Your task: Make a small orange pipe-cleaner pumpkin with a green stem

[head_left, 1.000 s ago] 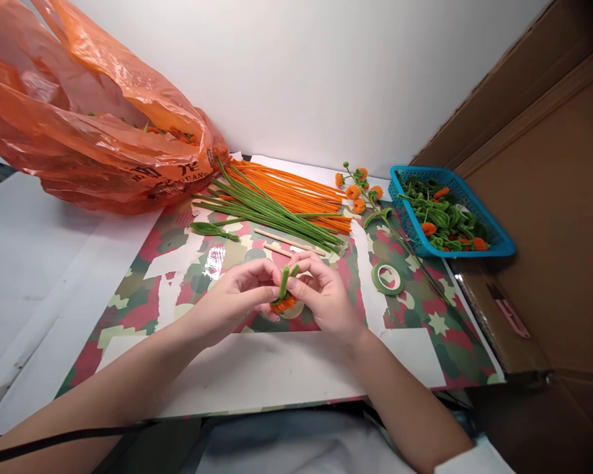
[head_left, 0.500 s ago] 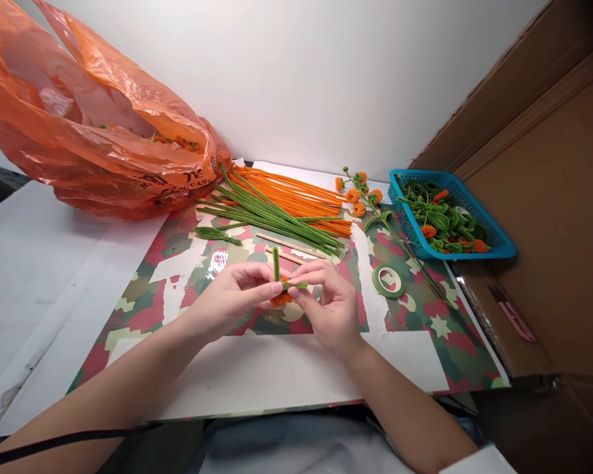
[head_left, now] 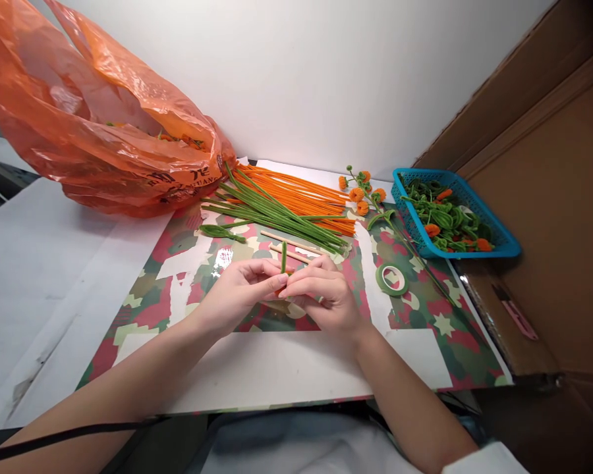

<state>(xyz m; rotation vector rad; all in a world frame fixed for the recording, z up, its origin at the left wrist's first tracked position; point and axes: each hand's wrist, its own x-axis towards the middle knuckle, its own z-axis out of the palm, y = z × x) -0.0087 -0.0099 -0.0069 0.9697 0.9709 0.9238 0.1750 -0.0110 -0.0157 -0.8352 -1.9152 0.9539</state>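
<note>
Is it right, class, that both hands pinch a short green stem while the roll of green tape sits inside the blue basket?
Not quite. In the head view the left hand and right hand do pinch the green stem, but the roll of green tape lies flat on the patterned mat, outside the blue basket.

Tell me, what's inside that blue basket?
The blue basket holds a tangle of curled green pieces with a few orange ones mixed in. Whatever lies underneath that pile is covered, and the basket's bottom is hidden.
</note>
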